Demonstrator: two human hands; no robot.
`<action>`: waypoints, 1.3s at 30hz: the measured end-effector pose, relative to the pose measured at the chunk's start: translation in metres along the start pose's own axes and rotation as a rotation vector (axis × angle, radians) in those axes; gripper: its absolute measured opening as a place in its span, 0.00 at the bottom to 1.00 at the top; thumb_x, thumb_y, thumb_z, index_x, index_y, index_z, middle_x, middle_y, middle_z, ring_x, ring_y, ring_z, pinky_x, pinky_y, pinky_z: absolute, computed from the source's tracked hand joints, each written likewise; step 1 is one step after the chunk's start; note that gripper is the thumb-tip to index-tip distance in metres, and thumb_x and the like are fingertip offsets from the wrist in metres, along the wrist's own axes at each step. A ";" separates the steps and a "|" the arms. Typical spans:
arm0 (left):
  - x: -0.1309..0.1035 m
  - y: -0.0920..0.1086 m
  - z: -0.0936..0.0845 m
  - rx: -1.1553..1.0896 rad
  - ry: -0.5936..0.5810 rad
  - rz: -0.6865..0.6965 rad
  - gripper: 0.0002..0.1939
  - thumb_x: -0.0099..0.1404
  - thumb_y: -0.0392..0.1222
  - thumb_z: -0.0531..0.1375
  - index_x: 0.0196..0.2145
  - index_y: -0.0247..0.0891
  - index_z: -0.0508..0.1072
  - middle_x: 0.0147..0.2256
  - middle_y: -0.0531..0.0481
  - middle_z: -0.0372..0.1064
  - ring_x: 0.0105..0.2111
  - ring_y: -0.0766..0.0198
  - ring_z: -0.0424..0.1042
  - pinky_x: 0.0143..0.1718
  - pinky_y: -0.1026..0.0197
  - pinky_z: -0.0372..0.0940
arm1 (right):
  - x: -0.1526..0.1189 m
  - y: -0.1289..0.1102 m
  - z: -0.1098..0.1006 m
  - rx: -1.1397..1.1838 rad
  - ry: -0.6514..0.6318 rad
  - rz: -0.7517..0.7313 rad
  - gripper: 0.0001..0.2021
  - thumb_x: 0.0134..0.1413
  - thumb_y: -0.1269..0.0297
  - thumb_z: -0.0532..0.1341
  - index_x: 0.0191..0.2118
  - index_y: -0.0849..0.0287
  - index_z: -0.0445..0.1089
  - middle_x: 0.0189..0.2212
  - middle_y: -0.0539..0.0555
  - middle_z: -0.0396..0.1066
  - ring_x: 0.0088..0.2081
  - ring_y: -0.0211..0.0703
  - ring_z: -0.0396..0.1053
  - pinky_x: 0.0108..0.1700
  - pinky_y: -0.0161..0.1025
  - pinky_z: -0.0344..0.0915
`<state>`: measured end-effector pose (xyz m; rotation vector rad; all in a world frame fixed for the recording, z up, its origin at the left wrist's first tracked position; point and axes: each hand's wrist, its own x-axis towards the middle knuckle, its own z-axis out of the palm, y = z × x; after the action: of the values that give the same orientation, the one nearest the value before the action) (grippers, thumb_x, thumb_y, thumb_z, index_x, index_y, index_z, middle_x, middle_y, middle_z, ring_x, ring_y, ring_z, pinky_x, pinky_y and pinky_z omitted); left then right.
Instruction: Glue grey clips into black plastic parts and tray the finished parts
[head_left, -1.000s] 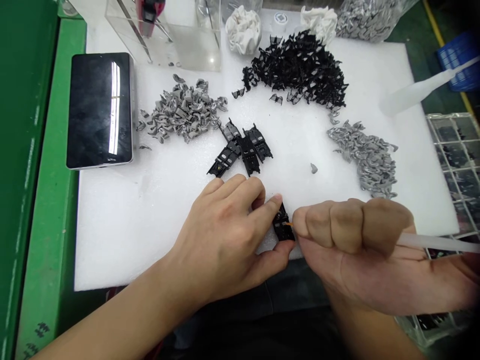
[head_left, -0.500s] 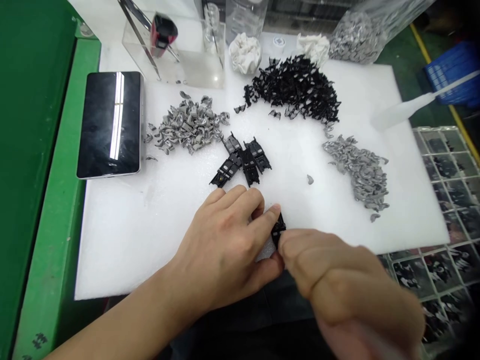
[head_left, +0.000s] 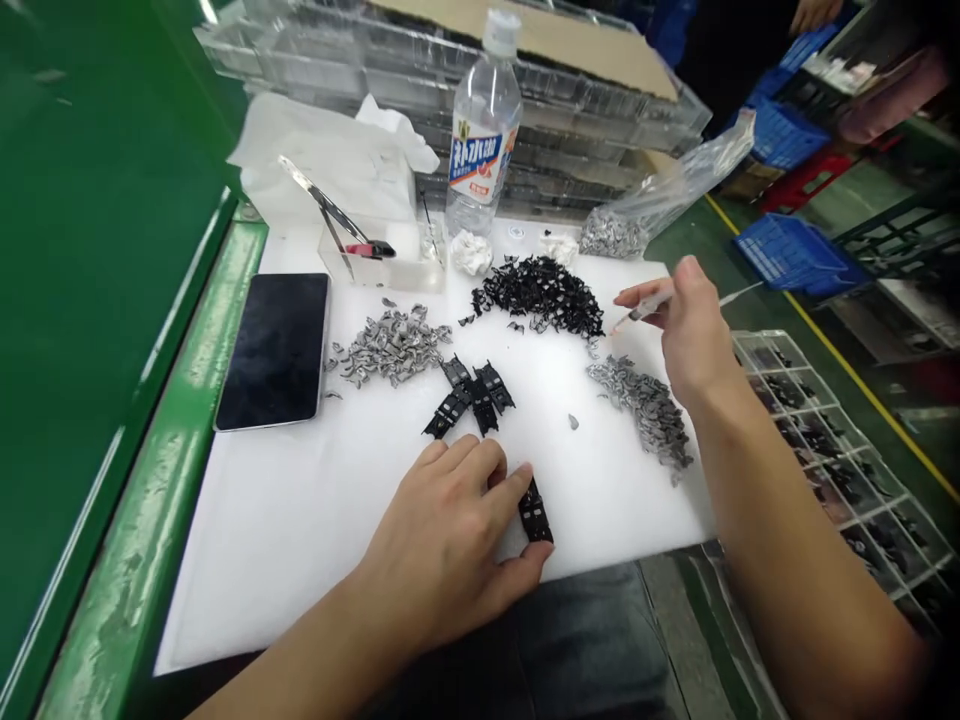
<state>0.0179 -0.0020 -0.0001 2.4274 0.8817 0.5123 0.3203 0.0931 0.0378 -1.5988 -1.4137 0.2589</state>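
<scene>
Left hand [head_left: 450, 535] is pinching one black plastic part [head_left: 535, 512] (ribbed, oblong) btwn thumb & forefinger; right hand [head_left: 686, 330] is gripping one thin white applicator [head_left: 651, 304]; two grey clip piles [head_left: 390, 345].

Dark tablet [head_left: 275, 349] on white foam pad [head_left: 300, 510] | water bottle [head_left: 482, 125] behind | blue crates [head_left: 787, 255] on floor, right

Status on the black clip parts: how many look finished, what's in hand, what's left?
Apparently done: a few black parts grouped mid-mat. In hand: left hand pinches one black part at the foam mat edge; right hand holds a thin applicator raised above the piles. Left: grey pieces and black pile.
</scene>
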 end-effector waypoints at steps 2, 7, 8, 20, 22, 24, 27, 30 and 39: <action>0.000 0.000 0.000 -0.015 -0.002 -0.010 0.22 0.70 0.54 0.63 0.55 0.38 0.76 0.43 0.43 0.70 0.39 0.51 0.69 0.39 0.46 0.63 | 0.000 0.002 -0.006 -0.025 0.069 -0.024 0.18 0.69 0.51 0.54 0.40 0.55 0.77 0.45 0.61 0.77 0.48 0.54 0.73 0.53 0.54 0.68; 0.001 0.001 0.002 -0.053 0.005 -0.031 0.22 0.68 0.53 0.64 0.55 0.40 0.76 0.42 0.44 0.69 0.40 0.50 0.69 0.39 0.44 0.64 | -0.030 -0.045 -0.013 -0.019 0.389 -0.359 0.10 0.64 0.61 0.65 0.49 0.55 0.73 0.51 0.63 0.71 0.51 0.58 0.71 0.50 0.53 0.65; 0.001 0.001 0.003 -0.059 0.010 -0.033 0.22 0.68 0.53 0.64 0.55 0.40 0.76 0.42 0.45 0.69 0.40 0.49 0.69 0.40 0.44 0.65 | -0.035 -0.058 -0.009 -0.034 0.296 -0.427 0.09 0.64 0.62 0.65 0.48 0.53 0.72 0.48 0.62 0.71 0.48 0.56 0.71 0.47 0.51 0.66; -0.002 -0.002 0.009 -0.062 0.047 -0.007 0.24 0.65 0.56 0.67 0.54 0.43 0.76 0.41 0.46 0.71 0.41 0.49 0.70 0.41 0.46 0.64 | -0.028 -0.112 0.108 -0.400 -0.819 -0.473 0.04 0.66 0.65 0.62 0.41 0.57 0.75 0.41 0.56 0.76 0.43 0.49 0.73 0.42 0.44 0.64; -0.001 -0.003 0.009 -0.046 0.029 -0.011 0.24 0.64 0.57 0.67 0.53 0.43 0.76 0.41 0.47 0.71 0.41 0.50 0.70 0.42 0.47 0.64 | -0.028 -0.110 0.115 -0.399 -0.827 -0.457 0.05 0.65 0.68 0.62 0.38 0.57 0.75 0.38 0.55 0.75 0.41 0.48 0.72 0.41 0.43 0.62; -0.001 -0.004 0.008 -0.035 0.020 -0.016 0.24 0.64 0.58 0.67 0.50 0.41 0.76 0.40 0.47 0.71 0.41 0.51 0.70 0.42 0.48 0.63 | -0.028 -0.106 0.116 -0.387 -0.826 -0.444 0.06 0.66 0.69 0.61 0.37 0.57 0.75 0.37 0.54 0.75 0.40 0.47 0.72 0.41 0.43 0.62; 0.000 -0.004 0.008 -0.030 0.019 -0.002 0.23 0.64 0.59 0.67 0.48 0.40 0.76 0.39 0.48 0.70 0.40 0.52 0.70 0.42 0.48 0.63 | -0.027 -0.100 0.113 -0.352 -0.818 -0.433 0.06 0.67 0.67 0.62 0.38 0.57 0.76 0.37 0.53 0.76 0.40 0.46 0.71 0.41 0.43 0.62; 0.000 -0.004 0.008 -0.024 0.021 0.009 0.23 0.65 0.59 0.66 0.48 0.39 0.76 0.39 0.47 0.70 0.41 0.52 0.70 0.42 0.49 0.62 | -0.025 -0.098 0.109 -0.302 -0.810 -0.424 0.06 0.68 0.65 0.62 0.38 0.56 0.76 0.36 0.52 0.75 0.39 0.44 0.71 0.41 0.42 0.63; -0.001 -0.004 0.006 0.000 0.000 -0.001 0.24 0.65 0.60 0.66 0.51 0.41 0.75 0.40 0.49 0.70 0.41 0.52 0.68 0.40 0.49 0.61 | -0.024 -0.098 0.098 -0.278 -0.763 -0.415 0.06 0.67 0.68 0.58 0.39 0.57 0.73 0.37 0.53 0.73 0.38 0.43 0.69 0.42 0.42 0.63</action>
<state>0.0186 -0.0020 -0.0069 2.4267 0.8828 0.5116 0.1810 0.1100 0.0496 -1.4280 -2.4157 0.4691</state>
